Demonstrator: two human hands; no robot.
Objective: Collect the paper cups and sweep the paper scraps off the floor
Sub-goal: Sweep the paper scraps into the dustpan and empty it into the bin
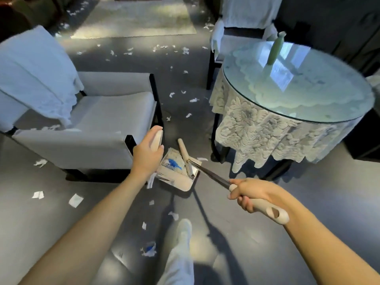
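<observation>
My left hand [147, 154] grips the cream top of the dustpan handle [158, 137]. Below it the dustpan [181, 183] stands on the dark floor, holding white paper and a blue-printed scrap [174, 163]. My right hand [251, 193] grips the cream broom handle [274, 212], whose dark shaft [211, 174] runs down-left to the broom head [185, 154] resting in the pan. White paper scraps lie all over the floor, such as a scrap [76, 200] at the left, a blue-marked crumpled piece [149, 249] near my foot, and scraps [193, 100] further off. No whole cup is visible.
A grey armchair [98, 130] with a white cloth stands to the left. To the right is a round glass-topped table [298, 112] with a lace cloth and a green vase [276, 48]. A second chair [240, 29] and a pale rug [133, 19] lie beyond. My foot [184, 229] is below the pan.
</observation>
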